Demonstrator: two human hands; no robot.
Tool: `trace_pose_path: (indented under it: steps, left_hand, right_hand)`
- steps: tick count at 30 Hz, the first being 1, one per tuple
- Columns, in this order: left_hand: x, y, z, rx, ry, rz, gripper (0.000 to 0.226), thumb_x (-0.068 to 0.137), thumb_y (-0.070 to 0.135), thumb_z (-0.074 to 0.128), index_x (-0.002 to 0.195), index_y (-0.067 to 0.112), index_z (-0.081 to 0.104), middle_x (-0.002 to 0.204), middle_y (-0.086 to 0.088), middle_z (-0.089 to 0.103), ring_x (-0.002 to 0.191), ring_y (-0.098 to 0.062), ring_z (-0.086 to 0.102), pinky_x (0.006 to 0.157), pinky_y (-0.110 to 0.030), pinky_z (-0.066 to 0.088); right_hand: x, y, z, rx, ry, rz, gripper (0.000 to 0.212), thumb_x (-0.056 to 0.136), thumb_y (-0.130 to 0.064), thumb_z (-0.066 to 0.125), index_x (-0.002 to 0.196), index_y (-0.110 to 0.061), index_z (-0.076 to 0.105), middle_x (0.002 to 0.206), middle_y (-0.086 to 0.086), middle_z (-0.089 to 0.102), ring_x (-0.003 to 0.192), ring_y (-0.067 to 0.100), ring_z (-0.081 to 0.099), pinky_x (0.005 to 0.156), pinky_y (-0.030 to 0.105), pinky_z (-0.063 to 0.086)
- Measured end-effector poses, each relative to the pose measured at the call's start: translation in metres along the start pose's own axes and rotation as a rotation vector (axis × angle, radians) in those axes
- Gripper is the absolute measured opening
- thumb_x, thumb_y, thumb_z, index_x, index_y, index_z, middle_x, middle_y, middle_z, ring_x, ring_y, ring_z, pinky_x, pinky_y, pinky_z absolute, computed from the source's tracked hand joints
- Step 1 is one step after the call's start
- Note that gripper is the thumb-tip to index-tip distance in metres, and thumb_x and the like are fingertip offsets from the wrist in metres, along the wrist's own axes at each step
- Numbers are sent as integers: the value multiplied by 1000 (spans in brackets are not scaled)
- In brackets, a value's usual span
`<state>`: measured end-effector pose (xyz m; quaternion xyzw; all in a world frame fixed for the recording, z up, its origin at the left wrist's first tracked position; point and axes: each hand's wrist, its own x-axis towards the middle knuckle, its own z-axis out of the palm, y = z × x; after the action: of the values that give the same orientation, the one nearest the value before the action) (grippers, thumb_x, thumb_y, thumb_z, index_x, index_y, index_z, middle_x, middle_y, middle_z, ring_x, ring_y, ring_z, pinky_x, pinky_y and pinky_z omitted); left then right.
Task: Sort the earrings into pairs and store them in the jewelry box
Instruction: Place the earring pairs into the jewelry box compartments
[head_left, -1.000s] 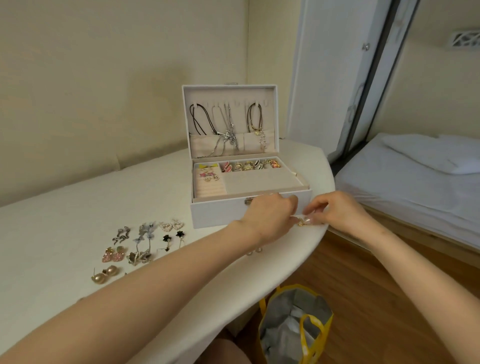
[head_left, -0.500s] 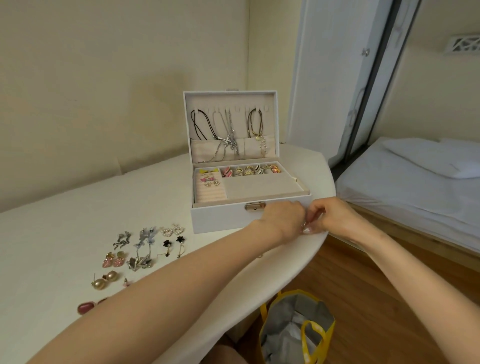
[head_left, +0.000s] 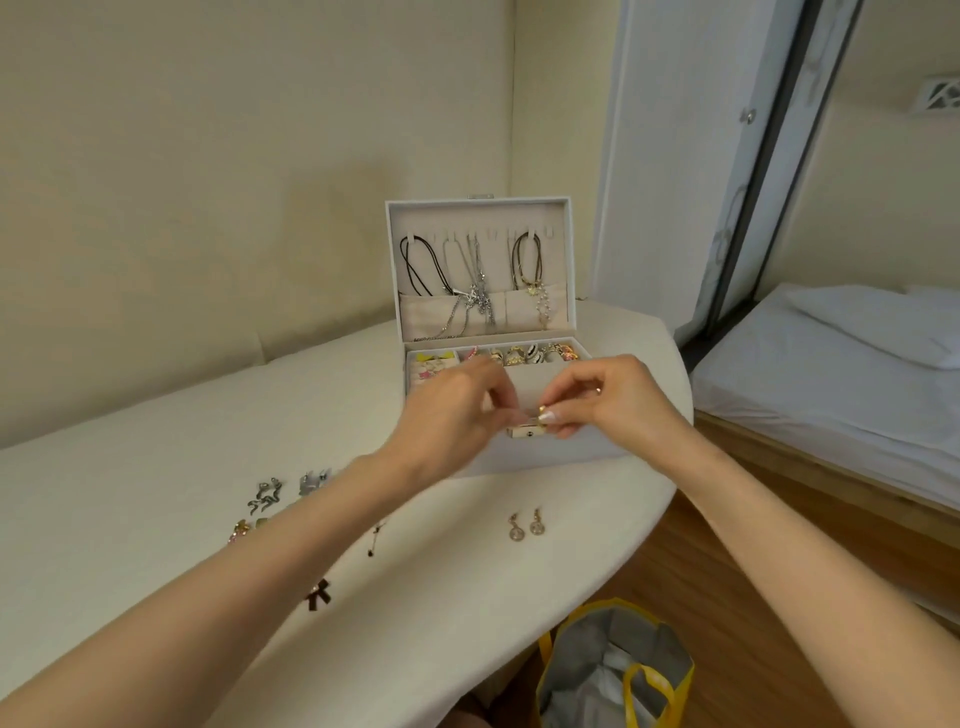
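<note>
The white jewelry box (head_left: 587, 449) stands open on the table, with necklaces (head_left: 475, 291) hanging in its lid and a row of rings (head_left: 530, 355) at the back of the tray. Both my hands hover over the box's front edge. My right hand (head_left: 615, 405) pinches a small gold earring (head_left: 540, 414) at its fingertips. My left hand (head_left: 457, 410), blurred, meets it there with curled fingers pinching the same earring. A round dangling pair (head_left: 524, 526) lies in front of the box. My left forearm partly hides more earrings: silver (head_left: 265, 496), grey (head_left: 311, 480), pink (head_left: 239, 531), a black bow (head_left: 318, 596).
The white table (head_left: 130, 493) curves to a rounded edge on the right, close to the box. Below that edge a yellow-handled bag (head_left: 618, 670) stands on the wooden floor. A bed with white sheets (head_left: 831, 389) is at the right.
Both hands rose from the table edge at the box's front right corner to above the box's front, still together. The round pair on the table is now uncovered.
</note>
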<state>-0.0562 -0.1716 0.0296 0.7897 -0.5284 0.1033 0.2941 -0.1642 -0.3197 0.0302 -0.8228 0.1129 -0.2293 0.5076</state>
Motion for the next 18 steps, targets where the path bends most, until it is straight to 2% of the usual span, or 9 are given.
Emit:
trace_pose_path:
  steps: [3, 5, 7, 8, 10, 12, 15, 18]
  left_hand:
    - [6, -26, -17, 47, 56, -133, 10, 79, 27, 68, 76, 25, 59, 64, 19, 46, 62, -5, 41, 62, -26, 28]
    - [11, -42, -23, 81, 66, -201, 10, 80, 29, 69, 77, 23, 61, 63, 17, 49, 65, -11, 43, 62, -27, 29]
    - [16, -57, -23, 110, 67, -249, 9, 81, 28, 68, 80, 20, 64, 72, 11, 59, 70, -15, 45, 63, -28, 31]
    - [18, -64, -21, 120, 65, -265, 8, 81, 27, 67, 82, 19, 65, 79, 7, 63, 74, -17, 47, 64, -28, 33]
    - [19, -73, -17, 128, 65, -286, 5, 82, 24, 66, 84, 19, 66, 90, 2, 67, 83, -21, 53, 67, -29, 36]
    - [20, -78, -14, 129, 73, -301, 4, 82, 23, 66, 85, 20, 66, 93, 2, 68, 85, -21, 53, 67, -29, 35]
    - [21, -82, -11, 147, 98, -304, 2, 82, 25, 65, 82, 23, 65, 93, 2, 68, 79, -16, 48, 66, -28, 33]
    - [23, -84, -9, 152, 101, -309, 2, 82, 25, 65, 80, 24, 64, 93, 1, 68, 83, -19, 52, 66, -28, 34]
  right_hand:
    - [21, -8, 22, 28, 54, -3, 22, 71, 11, 71, 68, -11, 69, 66, 7, 67, 60, 12, 65, 65, 23, 58]
    - [38, -10, 37, -62, 90, -24, 21, 70, 5, 75, 67, -15, 71, 69, 0, 67, 64, 5, 62, 69, 19, 54]
    - [54, -9, 51, -138, 110, -36, 14, 68, 0, 77, 74, -12, 74, 76, 0, 70, 71, 7, 61, 73, 19, 50]
    - [60, -7, 57, -167, 116, -34, 13, 69, -2, 77, 78, -10, 75, 80, 2, 71, 73, 7, 60, 72, 14, 47]
    - [68, -6, 67, -245, 112, -31, 14, 69, -5, 78, 82, -10, 76, 81, 2, 71, 73, 5, 57, 64, 5, 40]
    - [73, -5, 73, -295, 92, -32, 14, 69, -7, 78, 83, -10, 76, 82, 3, 71, 73, 6, 56, 64, 11, 40]
    - [76, -6, 77, -326, 72, -42, 14, 70, -5, 78, 84, -7, 75, 86, 8, 72, 79, 11, 60, 75, 23, 46]
    - [78, -5, 80, -392, 57, -78, 14, 70, -5, 77, 83, -5, 75, 86, 9, 72, 78, 12, 59, 79, 27, 48]
